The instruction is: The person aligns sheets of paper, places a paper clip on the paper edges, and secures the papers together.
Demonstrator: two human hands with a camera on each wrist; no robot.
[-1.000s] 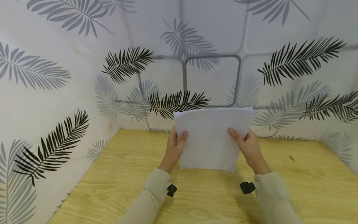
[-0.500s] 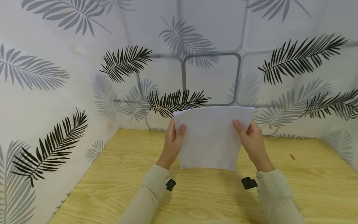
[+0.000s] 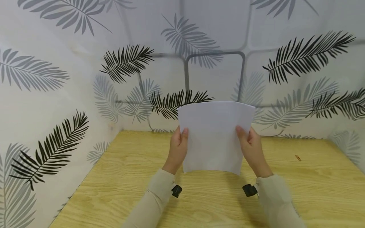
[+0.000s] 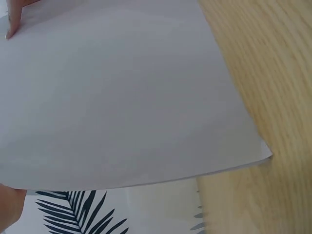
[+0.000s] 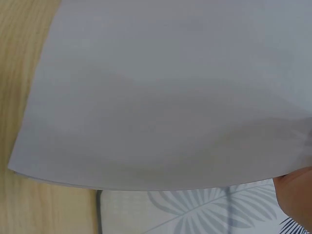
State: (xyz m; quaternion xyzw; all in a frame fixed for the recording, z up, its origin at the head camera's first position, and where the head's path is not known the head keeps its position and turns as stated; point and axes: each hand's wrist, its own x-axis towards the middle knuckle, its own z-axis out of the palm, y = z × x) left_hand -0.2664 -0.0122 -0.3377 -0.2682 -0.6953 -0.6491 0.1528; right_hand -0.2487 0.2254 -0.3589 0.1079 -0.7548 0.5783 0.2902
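Several sheets of white paper [image 3: 212,139] stand nearly upright between the two hands, bowed gently along the top and bottom edges. My left hand [image 3: 177,150] grips the left side, thumb on the near face and fingers hidden behind. On the opposite side my right hand [image 3: 252,151] pinches the paper the same way, its thumb flat on the front. In the left wrist view the paper [image 4: 126,97] fills most of the picture, its layered edge showing at the bottom corner. The right wrist view has the blank paper face [image 5: 161,92] with part of the right hand [image 5: 296,195] at its edge.
Below lies a light wood-grain table [image 3: 211,202]. A small orange paper clip [image 3: 297,157] rests on it to the right. Behind the table rises a pale wall covering [image 3: 216,79] with grey and black leaf prints.
The paper's upper edge has risen and tilted more upright, and its top layers now look lined up. The right hand has shifted slightly, still gripping the side. The paper clip stays put.
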